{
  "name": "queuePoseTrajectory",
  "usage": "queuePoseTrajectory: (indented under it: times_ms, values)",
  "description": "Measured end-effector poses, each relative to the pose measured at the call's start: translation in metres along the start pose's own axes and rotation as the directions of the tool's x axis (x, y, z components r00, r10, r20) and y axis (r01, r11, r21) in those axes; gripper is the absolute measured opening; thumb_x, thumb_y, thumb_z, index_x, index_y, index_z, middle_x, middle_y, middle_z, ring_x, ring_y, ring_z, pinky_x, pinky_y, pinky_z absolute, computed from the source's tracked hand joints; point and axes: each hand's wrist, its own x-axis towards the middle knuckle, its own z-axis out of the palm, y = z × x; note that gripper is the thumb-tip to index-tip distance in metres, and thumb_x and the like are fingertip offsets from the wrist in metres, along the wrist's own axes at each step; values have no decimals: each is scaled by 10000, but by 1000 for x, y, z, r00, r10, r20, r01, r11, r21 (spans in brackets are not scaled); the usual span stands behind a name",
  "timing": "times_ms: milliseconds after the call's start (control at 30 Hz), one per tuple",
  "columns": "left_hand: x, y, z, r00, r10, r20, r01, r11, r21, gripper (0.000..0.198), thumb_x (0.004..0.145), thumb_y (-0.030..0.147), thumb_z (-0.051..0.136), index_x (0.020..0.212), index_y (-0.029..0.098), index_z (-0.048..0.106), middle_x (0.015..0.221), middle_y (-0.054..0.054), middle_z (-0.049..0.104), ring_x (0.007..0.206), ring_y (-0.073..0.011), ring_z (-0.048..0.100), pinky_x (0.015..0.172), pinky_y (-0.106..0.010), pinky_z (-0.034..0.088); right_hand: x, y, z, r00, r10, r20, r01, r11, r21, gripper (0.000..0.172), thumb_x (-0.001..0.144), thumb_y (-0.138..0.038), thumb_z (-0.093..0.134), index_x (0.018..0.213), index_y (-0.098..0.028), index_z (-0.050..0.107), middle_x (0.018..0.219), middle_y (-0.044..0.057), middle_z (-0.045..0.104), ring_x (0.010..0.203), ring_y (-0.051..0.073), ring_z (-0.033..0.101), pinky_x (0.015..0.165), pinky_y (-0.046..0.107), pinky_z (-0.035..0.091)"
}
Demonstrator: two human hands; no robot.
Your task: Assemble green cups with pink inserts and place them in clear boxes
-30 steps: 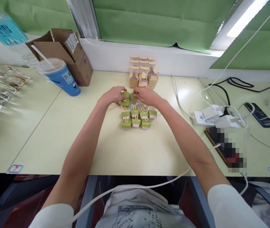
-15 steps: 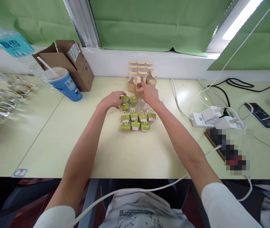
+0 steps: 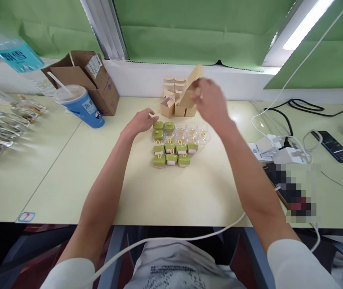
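Note:
My right hand [image 3: 209, 94], a little blurred, grips a small kraft cardboard box [image 3: 191, 89] by its right side. The box is lifted and tilted, with its flap standing up, above the other small cardboard boxes [image 3: 167, 106] along the wall. My left hand [image 3: 143, 121] hovers just left of a small container with a green lid [image 3: 158, 125], thumb and fingers apart and nothing between them. Several green-lidded containers with yellow loops [image 3: 171, 159] stand in rows nearer me. Clear plastic containers without green lids [image 3: 191, 131] sit to the right of the back ones.
At the left are a blue drink cup [image 3: 82, 109] with a straw, an open carton [image 3: 107, 94], a water bottle [image 3: 21, 54] and several shiny clear items [image 3: 1, 134]. On the right lie a power strip [image 3: 257, 151], cables and a phone [image 3: 334, 146]. A white cable [image 3: 171, 239] crosses before me.
My right hand has risen and moved right with a cardboard box in it, uncovering the clear containers. My left hand has drawn slightly back from the green lids. Another person's hand at far left is gone.

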Motion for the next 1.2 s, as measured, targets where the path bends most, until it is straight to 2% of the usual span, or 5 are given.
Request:
queuePoseTrajectory:
  times_ms: [200,333,533,900,1200]
  values:
    - [31,-3,7,945,264,-191,-289,951,-114,273,1028,325,624,1184,206,814,1579,-147,699,1584,-322,582,1274,-465,554,17,67,-35,941,269,-207,-261,963,64,240,995,-362,703,1215,-298,631,1352,159,780,1284,397,741,1166,630,598]
    - [53,1,13,943,321,-93,-333,923,-191,307,991,261,630,1193,206,854,1721,-160,583,1722,-343,459,1300,-493,547,15,100,13,883,459,-102,-452,888,83,377,949,-391,750,1250,-230,589,1311,222,746,1269,449,715,1115,707,571]
    - [67,-1,24,930,345,-124,-357,929,-97,474,1002,259,663,1452,229,812,1678,-163,553,1613,-360,564,1362,-522,495,14,135,71,938,331,-101,-319,940,119,493,1064,-681,618,1309,-253,599,1390,251,728,1306,440,667,1138,695,524]
    - [57,6,28,971,232,-52,-237,948,-211,519,1010,244,656,1515,197,765,1726,-161,468,1342,-312,701,1179,-451,639,4,111,75,983,183,-9,-182,979,95,502,1157,-539,434,1569,-263,516,1253,181,798,1123,396,767,1024,607,594]
    - [59,-2,19,948,289,-131,-302,949,-95,450,968,220,644,1378,198,828,1525,-136,636,1366,-291,661,1306,-481,526,5,98,79,974,224,-2,-221,961,167,546,1140,-504,532,1599,-221,446,1250,193,805,1135,376,779,1030,571,613]
